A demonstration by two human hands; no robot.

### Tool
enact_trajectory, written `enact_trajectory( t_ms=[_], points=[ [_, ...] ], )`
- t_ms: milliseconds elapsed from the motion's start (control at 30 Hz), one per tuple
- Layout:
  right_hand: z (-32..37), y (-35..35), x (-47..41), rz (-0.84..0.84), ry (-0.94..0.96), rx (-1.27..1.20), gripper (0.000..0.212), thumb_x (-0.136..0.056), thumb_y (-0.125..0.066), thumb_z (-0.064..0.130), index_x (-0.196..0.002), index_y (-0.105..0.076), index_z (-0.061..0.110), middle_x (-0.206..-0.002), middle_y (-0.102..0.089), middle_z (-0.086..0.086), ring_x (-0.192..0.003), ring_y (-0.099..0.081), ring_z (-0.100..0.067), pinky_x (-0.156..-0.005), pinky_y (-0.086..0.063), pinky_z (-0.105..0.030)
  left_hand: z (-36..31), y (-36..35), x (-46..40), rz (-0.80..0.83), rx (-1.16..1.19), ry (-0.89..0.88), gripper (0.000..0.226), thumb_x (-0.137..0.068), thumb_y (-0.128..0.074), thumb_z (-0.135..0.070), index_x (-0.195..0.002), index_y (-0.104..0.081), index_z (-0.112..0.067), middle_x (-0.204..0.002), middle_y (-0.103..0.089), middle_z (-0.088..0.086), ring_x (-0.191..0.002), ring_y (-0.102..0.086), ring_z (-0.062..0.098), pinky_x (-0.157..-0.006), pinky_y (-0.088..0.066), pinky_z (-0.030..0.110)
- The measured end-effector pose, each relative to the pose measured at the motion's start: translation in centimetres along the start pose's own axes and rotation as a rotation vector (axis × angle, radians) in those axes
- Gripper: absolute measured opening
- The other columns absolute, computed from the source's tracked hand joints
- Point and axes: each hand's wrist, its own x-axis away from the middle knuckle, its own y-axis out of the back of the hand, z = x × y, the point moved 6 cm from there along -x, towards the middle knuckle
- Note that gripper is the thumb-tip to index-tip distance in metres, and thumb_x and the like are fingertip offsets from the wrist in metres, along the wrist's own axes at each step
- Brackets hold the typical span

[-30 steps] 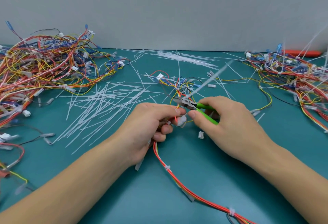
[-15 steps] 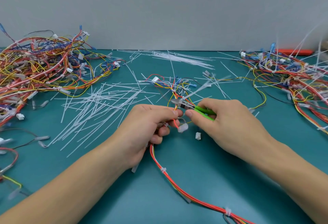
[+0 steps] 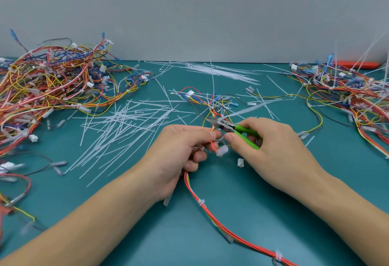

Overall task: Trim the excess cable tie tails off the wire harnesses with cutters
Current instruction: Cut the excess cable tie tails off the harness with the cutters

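The left hand (image 3: 181, 150) grips a red-orange wire harness (image 3: 210, 213) on the teal table (image 3: 231, 192) while the right hand (image 3: 271, 147) clasps green-handled cutters (image 3: 231, 127) at a white cable tie tail (image 3: 250, 109).

The left hand (image 3: 179, 150) hides the red-and-yellow wire harness (image 3: 223, 225) where its fingers curl; the white cable tie tail (image 3: 250, 109) above the green-handled cutters (image 3: 235, 130) is blurred, and both side wire piles run off-frame.

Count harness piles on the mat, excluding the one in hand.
2: one heap at far left, one heap at far right. More harnesses may lie beyond the frame edges.
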Motion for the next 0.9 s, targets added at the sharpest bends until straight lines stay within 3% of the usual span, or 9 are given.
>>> enact_trajectory(
  t_ms=[133, 300, 500, 633, 900],
  points=[
    [0.49, 0.59, 0.03, -0.029, 0.035, 0.062, 0.045, -0.087, -0.049, 0.071, -0.111, -0.068, 0.038, -0.093, -0.058, 0.014, -0.097, -0.054, -0.015, -0.093, -0.048, -0.05, 0.1, 0.05, -0.04, -0.006, -0.005, 0.003, 0.017, -0.087, -0.071, -0.015, -0.096, -0.08, -0.004, -0.071, -0.064, 0.005, -0.047, -0.039, 0.007, -0.038, -0.02, 0.016],
    [0.5, 0.57, -0.01, 0.0, 0.038, 0.079, 0.052, -0.088, -0.048, 0.071, -0.119, -0.069, 0.036, -0.095, -0.057, 0.013, -0.101, -0.055, -0.016, -0.096, -0.047, -0.051, 0.11, 0.01, -0.12, 0.0, -0.016, 0.0, 0.018, -0.087, -0.071, -0.016, -0.096, -0.08, -0.004, -0.072, -0.065, 0.005, -0.048, -0.039, 0.007, -0.039, -0.02, 0.017],
    [0.31, 0.21, -0.09, -0.002, 0.046, 0.025, 0.036, -0.088, -0.049, 0.069, -0.096, -0.065, 0.038, -0.08, -0.055, 0.013, -0.08, -0.052, -0.004, -0.077, -0.047, -0.04, 0.02, -0.05, -0.03, -0.002, -0.021, -0.002, 0.019, -0.086, -0.071, -0.015, -0.096, -0.078, -0.001, -0.071, -0.064, 0.006, -0.049, -0.038, 0.008, -0.04, -0.019, 0.017],
    [-0.09, 0.42, 0.01, -0.018, 0.003, 0.032, 0.043, -0.087, -0.047, 0.075, -0.084, -0.064, 0.036, -0.065, -0.06, 0.01, -0.066, -0.055, -0.007, -0.056, -0.038, -0.032, 0.01, -0.04, -0.03, -0.003, -0.023, -0.009, 0.018, -0.087, -0.07, -0.013, -0.096, -0.078, 0.0, -0.071, -0.064, 0.005, -0.048, -0.039, 0.008, -0.039, -0.018, 0.017],
    [-0.14, 0.17, 0.23, -0.003, -0.024, 0.02, 0.044, -0.087, -0.048, 0.076, -0.083, -0.065, 0.036, -0.066, -0.061, 0.011, -0.065, -0.055, -0.011, -0.053, -0.037, -0.031, -0.19, -0.08, 0.14, 0.006, -0.007, -0.008, 0.019, -0.088, -0.069, -0.013, -0.098, -0.077, 0.002, -0.07, -0.063, 0.004, -0.048, -0.037, 0.009, -0.039, -0.019, 0.017]
  ],
)
